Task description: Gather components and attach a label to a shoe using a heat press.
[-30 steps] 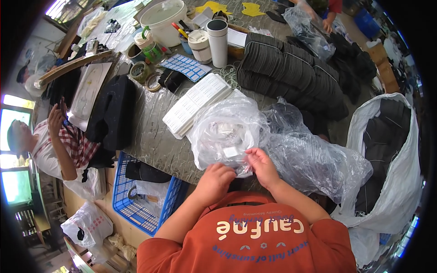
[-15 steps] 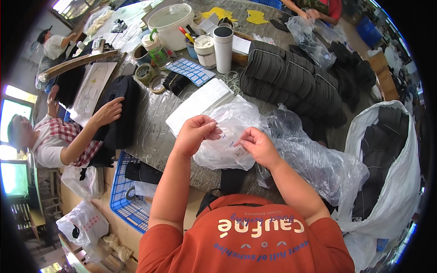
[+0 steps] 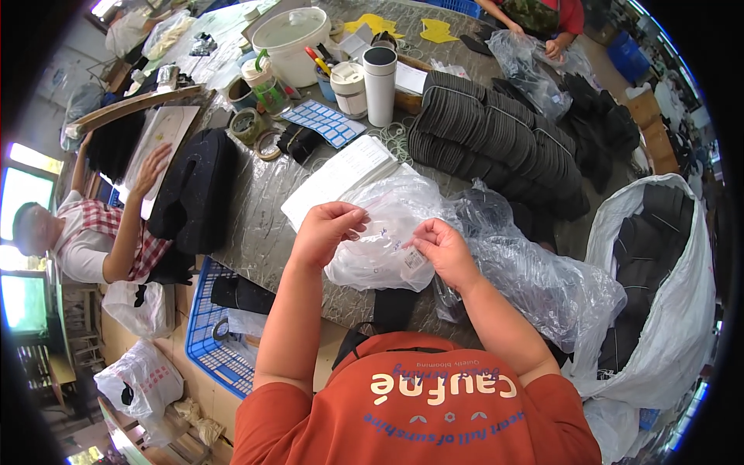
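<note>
One clear bag (image 3: 370, 267) at the worktop's (image 3: 260, 213) near edge. Left hand (image 3: 335, 231) over it, thumb and fingertips close, can't tell from here if clamped. Right hand (image 3: 440, 249) by a small label (image 3: 416, 260), grip unclear. Notebook (image 3: 335, 184) just beyond bag; blue crate (image 3: 201, 310) below near edge.

Rust-orange T-shirt (image 3: 422, 422) — short sleeves (image 3: 266, 411)

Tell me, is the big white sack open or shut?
Open: the sack gapes wide at its mouth, and dark bundles show inside.
</note>
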A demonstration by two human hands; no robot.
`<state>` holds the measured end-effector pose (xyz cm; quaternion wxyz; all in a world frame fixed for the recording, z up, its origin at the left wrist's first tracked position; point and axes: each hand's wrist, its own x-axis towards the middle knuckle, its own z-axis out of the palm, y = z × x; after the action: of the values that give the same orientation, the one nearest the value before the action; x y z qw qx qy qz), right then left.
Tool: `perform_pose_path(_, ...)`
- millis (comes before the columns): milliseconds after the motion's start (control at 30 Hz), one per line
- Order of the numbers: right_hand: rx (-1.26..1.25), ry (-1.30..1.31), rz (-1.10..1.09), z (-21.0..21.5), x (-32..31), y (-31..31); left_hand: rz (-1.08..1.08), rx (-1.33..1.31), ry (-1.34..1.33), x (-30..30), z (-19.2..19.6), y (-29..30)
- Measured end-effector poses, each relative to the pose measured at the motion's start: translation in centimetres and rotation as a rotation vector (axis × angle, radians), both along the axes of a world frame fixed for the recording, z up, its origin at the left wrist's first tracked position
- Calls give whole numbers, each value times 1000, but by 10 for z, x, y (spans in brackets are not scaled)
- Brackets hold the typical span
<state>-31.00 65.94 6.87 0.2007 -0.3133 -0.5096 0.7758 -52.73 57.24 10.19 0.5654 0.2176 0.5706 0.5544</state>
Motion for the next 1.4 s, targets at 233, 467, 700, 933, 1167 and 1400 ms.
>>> perform_pose_path(233, 87, -22, -49, 4, -5, 1, 141, -2, -48, -2, -6, -6)
perform_pose_path(467, 1005, -242, -276, 29, -17, -30, 137, 26, 418, 55, -5, -22)
perform_pose_path(700, 46, -63, -95, 14, -12, -35, 26, -7, 160, 71, -7, -33)
perform_pose_path(933, 359, -305, -80, 18, -7, -48, 269, 141, 1281, 70, -11, -37)
perform_pose_path(1167, 571, -177, 65, 29, -9, -54, -225, 163, 1415, 70, 8, -37)
perform_pose_path(1400, 553, -166, -205, -4, -9, -36, -69, 199, 1021, 46, -28, -45)
